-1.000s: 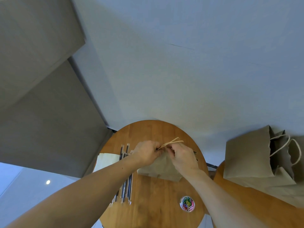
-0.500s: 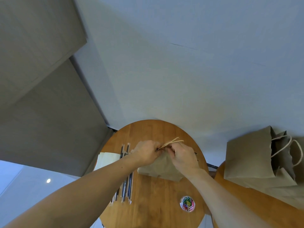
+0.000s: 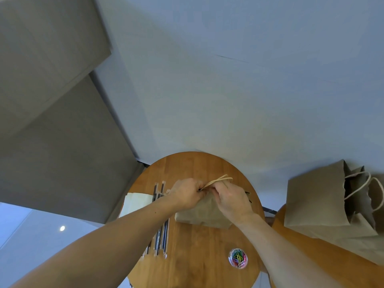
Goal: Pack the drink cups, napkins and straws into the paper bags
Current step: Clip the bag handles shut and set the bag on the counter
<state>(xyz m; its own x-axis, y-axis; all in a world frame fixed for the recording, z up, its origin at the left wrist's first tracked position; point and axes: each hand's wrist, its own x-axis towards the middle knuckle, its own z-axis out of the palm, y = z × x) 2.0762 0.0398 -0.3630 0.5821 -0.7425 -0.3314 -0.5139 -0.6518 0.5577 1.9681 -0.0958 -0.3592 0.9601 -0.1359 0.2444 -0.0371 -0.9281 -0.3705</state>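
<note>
Hardly shifted, left hand and right hand keep their grip pinched on the paper bag, along its top.

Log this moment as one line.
left hand grips paper bag top | right hand same | straws, napkins on table

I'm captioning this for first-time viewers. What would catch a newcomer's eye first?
The left hand and right hand meet at the top of a brown paper bag, pinching it, in the middle of the round wooden table. Wrapped straws lie to its left, a tub of coloured paper clips sits nearer the person, and more bags stand at the far right.
</note>
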